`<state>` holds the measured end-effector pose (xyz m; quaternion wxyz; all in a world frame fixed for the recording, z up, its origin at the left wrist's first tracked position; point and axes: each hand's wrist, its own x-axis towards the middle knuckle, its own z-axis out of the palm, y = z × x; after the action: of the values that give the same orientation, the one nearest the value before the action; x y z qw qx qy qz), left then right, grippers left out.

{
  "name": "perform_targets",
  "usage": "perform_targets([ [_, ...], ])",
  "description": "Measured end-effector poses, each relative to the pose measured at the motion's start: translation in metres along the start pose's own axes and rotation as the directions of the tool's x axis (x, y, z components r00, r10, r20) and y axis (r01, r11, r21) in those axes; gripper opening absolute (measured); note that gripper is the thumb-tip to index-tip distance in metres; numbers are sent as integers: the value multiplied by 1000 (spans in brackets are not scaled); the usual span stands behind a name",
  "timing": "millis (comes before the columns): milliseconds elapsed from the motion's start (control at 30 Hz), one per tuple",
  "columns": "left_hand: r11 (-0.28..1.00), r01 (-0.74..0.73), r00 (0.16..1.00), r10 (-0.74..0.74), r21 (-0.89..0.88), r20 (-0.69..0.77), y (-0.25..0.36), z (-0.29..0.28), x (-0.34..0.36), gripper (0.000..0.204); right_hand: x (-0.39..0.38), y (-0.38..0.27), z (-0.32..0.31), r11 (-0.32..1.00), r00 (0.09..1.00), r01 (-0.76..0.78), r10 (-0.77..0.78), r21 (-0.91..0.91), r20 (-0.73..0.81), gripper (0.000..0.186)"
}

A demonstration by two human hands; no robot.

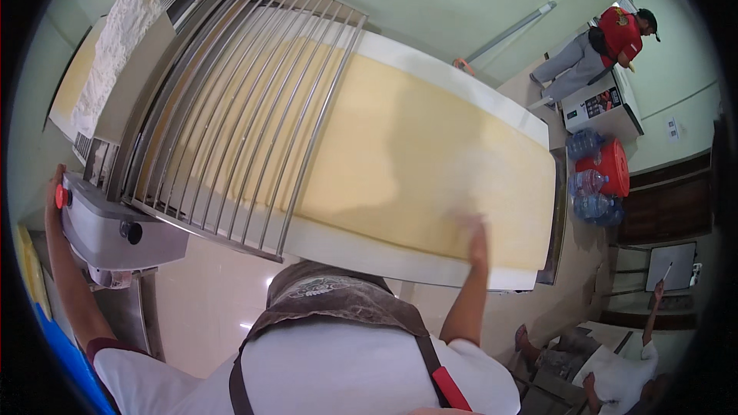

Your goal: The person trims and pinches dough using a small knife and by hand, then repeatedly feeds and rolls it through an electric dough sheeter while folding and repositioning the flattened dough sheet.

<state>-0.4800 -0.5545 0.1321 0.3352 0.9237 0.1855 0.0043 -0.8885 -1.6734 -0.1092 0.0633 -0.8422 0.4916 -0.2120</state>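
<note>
A wide, flat sheet of pale yellow dough (361, 161) lies on the white belt (400, 260) of a dough sheeter. Over the sheet's left part slants a metal bar guard (311, 157). My right hand (474, 234) is above the near right part of the dough, its fingers smeared by motion, with a whitish haze just beyond it. Far to the left, my left hand (56, 178) rests at the outer side of the grey control housing (115, 223), beside a red button (63, 197). Its fingers are mostly hidden there.
A white, floury cloth-like bundle (115, 50) lies on top of the machine at the left. Beyond the belt's right end stand water bottles (590, 183) and a red tub (615, 169). One person (596, 54) stands at the far right; another (615, 365) sits at the lower right.
</note>
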Motion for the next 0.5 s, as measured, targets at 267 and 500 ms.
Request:
perform_targets([
  [267,996,-61,997,59,-60,-42,-45,-6,11,61,105,-135,-9,968,981,-79,118,-237,154,85],
  [500,986,-30,998,38,-166,42,-59,-5,23,57,-119,-388,-13,635,529,754,-739,169,418,77],
])
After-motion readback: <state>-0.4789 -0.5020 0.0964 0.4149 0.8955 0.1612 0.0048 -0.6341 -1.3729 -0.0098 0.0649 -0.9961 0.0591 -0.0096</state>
